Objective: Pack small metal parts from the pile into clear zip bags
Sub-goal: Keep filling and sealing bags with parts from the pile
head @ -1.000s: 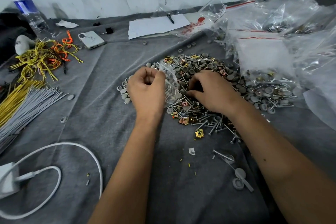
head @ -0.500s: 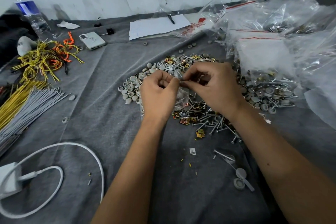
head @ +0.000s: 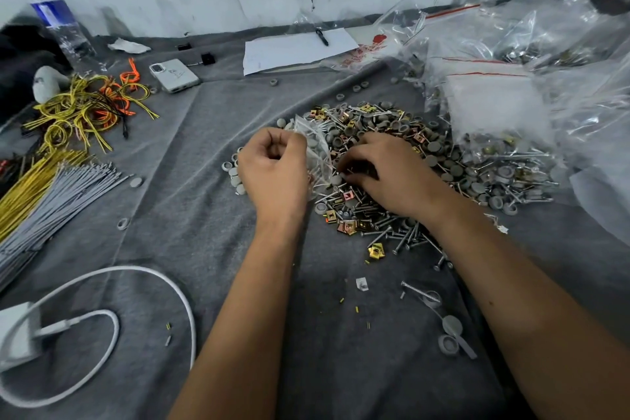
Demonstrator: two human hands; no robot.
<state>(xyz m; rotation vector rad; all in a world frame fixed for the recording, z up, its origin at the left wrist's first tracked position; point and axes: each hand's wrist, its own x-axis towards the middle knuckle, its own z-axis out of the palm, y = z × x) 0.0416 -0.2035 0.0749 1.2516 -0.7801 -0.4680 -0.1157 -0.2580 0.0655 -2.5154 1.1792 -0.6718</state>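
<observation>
1. Pile of parts [head: 402,160]: a mixed heap of silver screws, gold square clips and round grey caps, spread on the grey cloth [head: 204,215] in front of you, right of centre. A few stray screws and caps [head: 450,327] lie on the cloth nearer to you.
2. Small clear zip bag [head: 315,150]: crumpled and see-through, standing at the left edge of the pile; what it holds cannot be made out.
3. Your left hand [head: 272,170]: the fingers are curled and pinch the upper left edge of the small bag, holding it upright beside the pile.
4. Your right hand [head: 388,174]: lies palm down on the pile just right of the bag, fingers bent with the tips among the parts. Whether they have closed on a piece cannot be told.
5. Large clear bags [head: 511,85]: a heap with red seal strips at the far right, touching the pile; several hold screws and grey caps.
6. Other stock on the cloth: yellow and orange wires [head: 85,106] and a grey bundle of ties [head: 51,208] at left, a white phone [head: 174,75], a water bottle [head: 61,31], a sheet of paper [head: 293,48] with a pen [head: 321,36], and a white charger cable [head: 136,280] near left.
</observation>
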